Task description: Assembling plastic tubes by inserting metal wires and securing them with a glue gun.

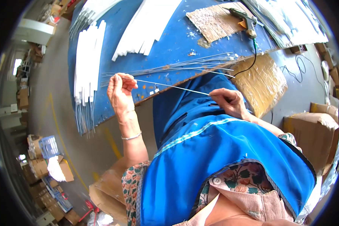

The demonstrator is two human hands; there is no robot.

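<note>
My left hand (120, 92) pinches one end of a thin, straight metal wire (169, 86) above the near edge of the blue table (173, 41). My right hand (229, 102) grips the wire's other end, close to my blue apron. The wire runs taut between both hands. Just beyond it, a bundle of similar thin wires (188, 64) lies spread on the table edge.
Stacks of long white strips (87, 60) lie on the table, more (147, 26) at the back. A glue gun (246, 19) rests on a cardboard piece (213, 22), its black cord hanging over the edge. Cardboard boxes (316, 132) stand right; boxes and a blue crate (49, 146) stand left on the floor.
</note>
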